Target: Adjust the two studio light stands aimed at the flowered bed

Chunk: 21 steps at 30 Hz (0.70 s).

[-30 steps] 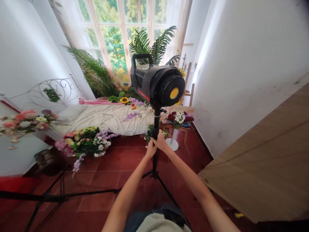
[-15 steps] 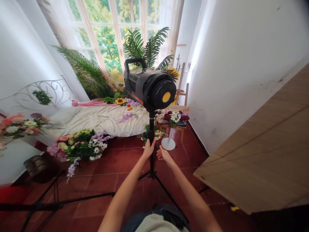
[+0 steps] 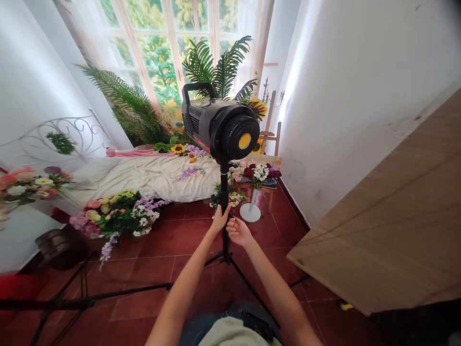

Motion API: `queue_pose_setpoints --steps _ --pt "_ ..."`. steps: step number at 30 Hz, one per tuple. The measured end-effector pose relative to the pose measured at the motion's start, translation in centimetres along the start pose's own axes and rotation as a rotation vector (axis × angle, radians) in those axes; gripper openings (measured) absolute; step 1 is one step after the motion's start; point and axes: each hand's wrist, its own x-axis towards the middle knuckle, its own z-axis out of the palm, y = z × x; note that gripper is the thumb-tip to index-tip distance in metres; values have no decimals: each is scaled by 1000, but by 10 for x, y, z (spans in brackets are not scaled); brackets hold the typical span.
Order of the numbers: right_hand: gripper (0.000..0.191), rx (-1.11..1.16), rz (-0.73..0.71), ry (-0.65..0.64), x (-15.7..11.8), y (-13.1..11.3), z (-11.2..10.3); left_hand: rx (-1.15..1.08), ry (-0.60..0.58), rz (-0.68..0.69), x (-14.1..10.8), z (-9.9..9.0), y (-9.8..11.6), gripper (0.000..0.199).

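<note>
A black studio light [image 3: 219, 122] with a round yellow centre and a top handle sits on a black stand [image 3: 224, 180], upright in front of me. My left hand [image 3: 220, 219] is wrapped round the stand's pole below a black collar. On the pole's right side, my right hand [image 3: 238, 230] has its fingers curled in, the fingertips at a small part of the stand too small to make out. The stand's legs spread over the red tiled floor [image 3: 158, 262] below both hands.
Behind the light is a bed [image 3: 151, 178] with cream cloth. Flower bunches [image 3: 118, 216] lie at left, near black tripod legs [image 3: 126, 291]. A white round base [image 3: 249, 213] stands beyond my right hand. A large wooden board [image 3: 389, 216] leans at right.
My right hand has moved left to the pole, and its fingers have curled in. My left hand stays on the pole. The light appears slightly further left and higher in view.
</note>
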Motion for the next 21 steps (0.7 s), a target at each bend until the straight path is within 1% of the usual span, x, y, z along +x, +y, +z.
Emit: queue_pose_setpoints --steps 1,2,3,4,6,8,10,14,17,19,20,21 --pt "36 -114 57 50 -2 -1 -1 -1 -6 1 0 0 0 37" --pt "42 -261 81 122 -4 -2 -1 -6 -19 -3 0 -1 -1 37" --pt "45 -433 51 208 -6 -2 -2 -15 -36 -9 0 -2 -1 38" --pt "45 -616 -32 294 -9 -2 -1 -25 -53 -14 0 -3 -1 38" --pt "40 -975 -280 425 -15 -3 1 -38 -73 -20 1 -4 -2 39" --pt "34 -1249 -477 462 -18 -4 3 -29 -75 -21 1 -6 -2 38" --pt "31 -1396 -563 452 -17 -7 5 -19 -81 -33 1 -7 -1 36" --pt "29 -1485 -663 372 -8 -15 2 -48 -91 -67 1 -8 6 34" --pt "29 -1477 -651 356 0 -16 -3 -79 -87 -89 1 -9 11 33" --pt "32 -1392 -586 394 5 -12 -5 -92 -86 -98 1 -9 12 34" --pt "33 -1306 -548 413 7 -9 -5 -93 -84 -97 1 -9 12 34" --pt "35 -1170 -496 422 10 -6 -4 -93 -83 -95 1 -9 11 35"
